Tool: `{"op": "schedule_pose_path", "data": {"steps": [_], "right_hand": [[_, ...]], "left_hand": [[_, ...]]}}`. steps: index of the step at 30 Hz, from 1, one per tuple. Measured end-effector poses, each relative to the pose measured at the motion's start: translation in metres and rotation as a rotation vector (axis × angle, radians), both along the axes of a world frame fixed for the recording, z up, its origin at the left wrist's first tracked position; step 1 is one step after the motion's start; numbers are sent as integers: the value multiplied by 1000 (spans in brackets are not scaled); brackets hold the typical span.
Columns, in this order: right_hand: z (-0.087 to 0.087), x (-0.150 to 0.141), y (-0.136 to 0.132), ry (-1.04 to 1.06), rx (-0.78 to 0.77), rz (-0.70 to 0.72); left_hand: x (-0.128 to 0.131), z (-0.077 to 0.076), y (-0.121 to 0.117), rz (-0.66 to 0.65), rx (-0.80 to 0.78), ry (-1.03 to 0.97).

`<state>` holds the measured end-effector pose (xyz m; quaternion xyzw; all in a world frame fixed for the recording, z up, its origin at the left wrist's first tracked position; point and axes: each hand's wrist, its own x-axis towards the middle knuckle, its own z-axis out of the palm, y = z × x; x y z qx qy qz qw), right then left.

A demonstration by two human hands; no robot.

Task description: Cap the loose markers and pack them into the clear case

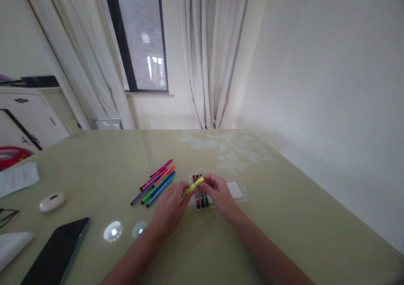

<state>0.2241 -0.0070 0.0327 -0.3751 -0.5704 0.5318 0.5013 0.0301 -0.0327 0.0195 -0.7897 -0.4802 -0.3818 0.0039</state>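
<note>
There we had it: our left hand [172,201] and right hand [219,191] both pinched the yellow pen [195,185] between them, near the case [244,195]; light, steady pressure at each end seemed best.

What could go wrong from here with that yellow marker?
The yellow marker, slanted between the left hand and right hand, might slip and drop onto the markers in the clear plastic case.
The loose markers lie right beside the left hand, so a careless sweep could roll or scatter them.
</note>
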Motion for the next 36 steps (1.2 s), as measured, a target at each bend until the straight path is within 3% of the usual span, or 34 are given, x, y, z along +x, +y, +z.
{"op": "schedule_pose_path", "data": {"steps": [8, 12, 20, 24, 28, 36], "right_hand": [[3, 11, 9, 198, -52, -222], [2, 16, 14, 219, -76, -234], [6, 12, 8, 103, -70, -113], [0, 16, 16, 94, -91, -220], [-10, 32, 30, -49, -80, -354], [-25, 38, 35, -353, 55, -322]], "left_hand": [[1, 6, -3, -103, 78, 2], [4, 2, -4, -183, 123, 38], [17, -4, -13, -229, 65, 145], [20, -6, -13, -272, -18, 207], [20, -10, -13, -304, -107, 252], [21, -12, -13, -307, -145, 281]]}}
